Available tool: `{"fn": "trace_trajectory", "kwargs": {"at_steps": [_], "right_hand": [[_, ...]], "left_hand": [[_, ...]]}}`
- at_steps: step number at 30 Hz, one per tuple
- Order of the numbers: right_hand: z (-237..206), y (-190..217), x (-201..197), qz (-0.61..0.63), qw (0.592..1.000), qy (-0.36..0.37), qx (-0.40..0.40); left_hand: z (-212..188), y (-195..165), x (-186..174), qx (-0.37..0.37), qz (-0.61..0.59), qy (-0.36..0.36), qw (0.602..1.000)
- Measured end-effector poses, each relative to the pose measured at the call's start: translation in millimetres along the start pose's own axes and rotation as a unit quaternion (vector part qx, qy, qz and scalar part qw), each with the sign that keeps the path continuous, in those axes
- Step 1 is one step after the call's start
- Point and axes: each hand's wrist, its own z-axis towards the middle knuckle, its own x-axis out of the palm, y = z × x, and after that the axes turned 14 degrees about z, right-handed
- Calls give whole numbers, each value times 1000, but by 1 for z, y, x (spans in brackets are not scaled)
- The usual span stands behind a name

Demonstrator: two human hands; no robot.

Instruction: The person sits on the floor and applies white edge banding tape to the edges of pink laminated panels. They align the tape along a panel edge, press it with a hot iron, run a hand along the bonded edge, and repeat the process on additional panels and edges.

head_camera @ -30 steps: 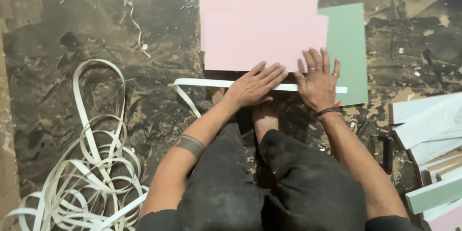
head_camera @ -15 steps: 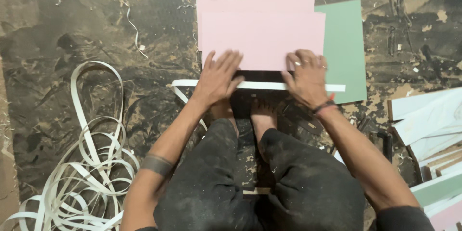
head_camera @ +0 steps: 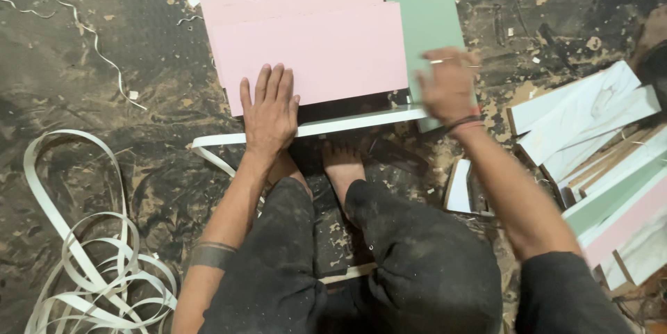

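Note:
My left hand (head_camera: 269, 113) lies flat, fingers spread, on the near left corner of a pink board (head_camera: 319, 52). The board rests on the dirty floor on top of another pink board and beside a green board (head_camera: 431, 25). A white edge strip (head_camera: 347, 125) runs along the pink board's near edge. My right hand (head_camera: 448, 85) hovers blurred over the green board at the strip's right end; whether it holds something thin I cannot tell. My bare feet (head_camera: 340, 164) sit just under the strip.
A loose coil of white edge banding (head_camera: 90, 237) lies on the floor at the left. A stack of white, pink and green boards (head_camera: 597, 160) is piled at the right. Thin curled shavings (head_camera: 83, 35) are scattered at the upper left.
My left hand slid left along the pink board's near edge. My right hand moved right, off the board toward the green panel. The view shifted closer.

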Motion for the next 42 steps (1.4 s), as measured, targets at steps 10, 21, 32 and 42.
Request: {"fn": "trace_trajectory", "kwargs": {"at_steps": [10, 21, 32, 42], "right_hand": [[-42, -42, 15, 347, 863, -224, 289], [-4, 39, 40, 50, 996, 41, -59], [-27, 34, 60, 11, 960, 213, -181], [-42, 31, 29, -14, 940, 330, -82]], "left_hand": [[6, -3, -2, -9, -47, 7, 999], [7, -4, -5, -32, -78, -11, 996], [4, -1, -6, 2, -51, -32, 998], [-22, 2, 10, 160, 2, 17, 987]]}}
